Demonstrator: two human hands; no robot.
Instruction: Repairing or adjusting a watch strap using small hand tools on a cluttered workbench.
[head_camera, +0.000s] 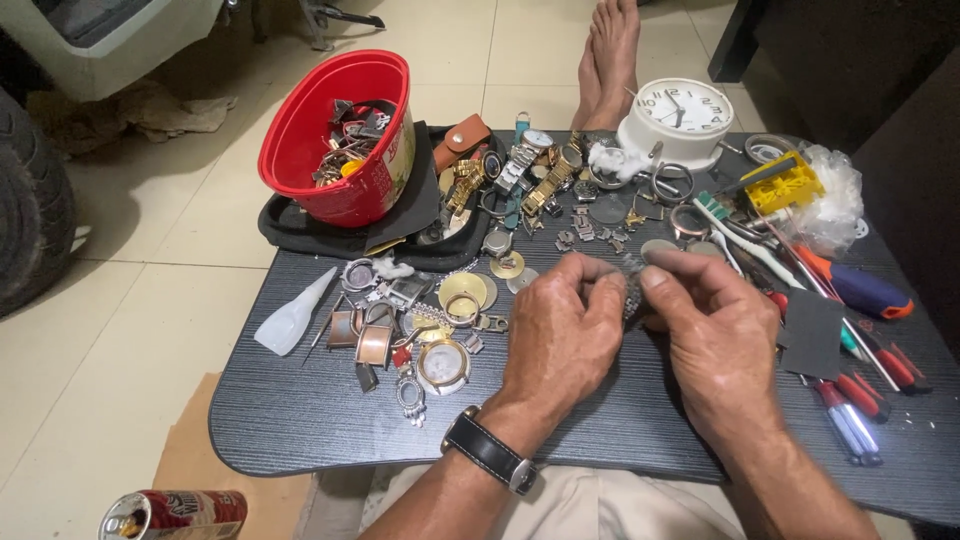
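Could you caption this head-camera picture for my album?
Both hands, left and right, pinch a metal watch band above a dark table strewn with watch parts.

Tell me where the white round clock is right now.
In the head view, the white clock sits at the far right edge of the dark table, beside a bare foot and left of the yellow plastic tool, beyond both hands.

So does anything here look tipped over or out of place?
Yes: a drink can lies on its side on the floor beside the table. The red tub also sits tilted on a dark pouch.
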